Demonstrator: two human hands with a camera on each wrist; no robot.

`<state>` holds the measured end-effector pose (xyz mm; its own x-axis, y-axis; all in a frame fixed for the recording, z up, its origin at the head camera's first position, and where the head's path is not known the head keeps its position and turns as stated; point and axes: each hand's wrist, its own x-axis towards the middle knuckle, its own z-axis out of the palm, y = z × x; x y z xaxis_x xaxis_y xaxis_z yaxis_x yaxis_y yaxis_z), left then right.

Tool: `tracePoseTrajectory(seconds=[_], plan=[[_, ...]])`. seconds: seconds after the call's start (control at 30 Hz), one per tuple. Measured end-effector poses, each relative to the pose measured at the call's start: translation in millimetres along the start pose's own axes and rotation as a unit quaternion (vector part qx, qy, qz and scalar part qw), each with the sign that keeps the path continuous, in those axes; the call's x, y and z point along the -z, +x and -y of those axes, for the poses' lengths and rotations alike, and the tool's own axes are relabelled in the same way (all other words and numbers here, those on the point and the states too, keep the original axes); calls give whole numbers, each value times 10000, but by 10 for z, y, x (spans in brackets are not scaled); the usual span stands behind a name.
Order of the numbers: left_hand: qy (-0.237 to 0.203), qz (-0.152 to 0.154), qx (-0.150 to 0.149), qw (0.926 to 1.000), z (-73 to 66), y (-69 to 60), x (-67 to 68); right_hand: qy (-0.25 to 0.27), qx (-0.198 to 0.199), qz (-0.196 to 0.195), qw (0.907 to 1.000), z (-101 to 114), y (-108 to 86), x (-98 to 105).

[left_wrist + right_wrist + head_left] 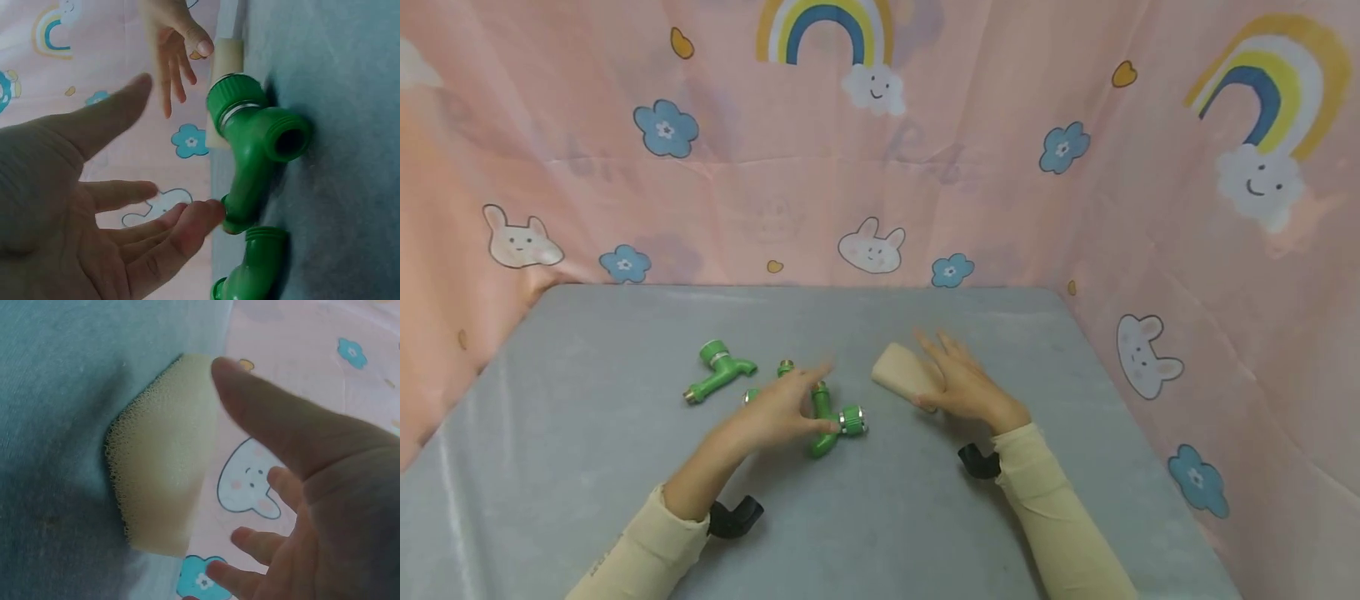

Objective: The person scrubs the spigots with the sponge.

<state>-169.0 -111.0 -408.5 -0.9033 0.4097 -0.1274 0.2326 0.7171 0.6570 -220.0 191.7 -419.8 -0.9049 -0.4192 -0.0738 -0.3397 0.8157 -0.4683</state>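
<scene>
My left hand point(775, 408), fingers spread, is over a green tap point(852, 420) lying on the grey table. In the left wrist view, the thumb stands apart from this tap point(250, 140), while a fingertip overlaps its lower end; contact cannot be told. Part of a second green tap point(786, 367) shows behind the hand, which hides the rest. A third green tap point(718, 375) lies further left. On the right, my right hand point(962, 385) hovers with extended fingers by a beige sponge point(898, 372). The right wrist view shows a gap between the thumb and this sponge point(162, 469).
A pink curtain point(730, 192) printed with rainbows, rabbits and flowers rises behind the table point(880, 533) and along both sides. Black curved pieces point(736, 517) stick out from both wrists near the cream sleeves point(643, 546).
</scene>
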Motion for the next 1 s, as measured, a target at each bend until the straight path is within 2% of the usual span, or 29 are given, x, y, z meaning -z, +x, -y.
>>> tracePoseTrajectory(seconds=[0.2,0.27,0.47,0.63,0.73,0.87,1.0], plan=[[143,349,101,9992,26,28,-112,20,240,210,9995,-3,9,8],[175,371,147,9991,27,35,-149,63,312,247,9992,-6,8,3],[284,59,263,9992,10,48,-226,-98,465,298,9984,-26,39,-25],[184,-121,196,9996,28,46,-278,-175,388,326,9986,-26,49,-43],[88,-235,229,9994,22,49,-276,-58,336,285,9990,-19,27,-41],[-268,-314,264,9988,21,59,-241,167,267,182,9993,-6,-4,-27],[-466,-311,321,9979,50,75,-181,229,306,81,9992,17,-11,5]])
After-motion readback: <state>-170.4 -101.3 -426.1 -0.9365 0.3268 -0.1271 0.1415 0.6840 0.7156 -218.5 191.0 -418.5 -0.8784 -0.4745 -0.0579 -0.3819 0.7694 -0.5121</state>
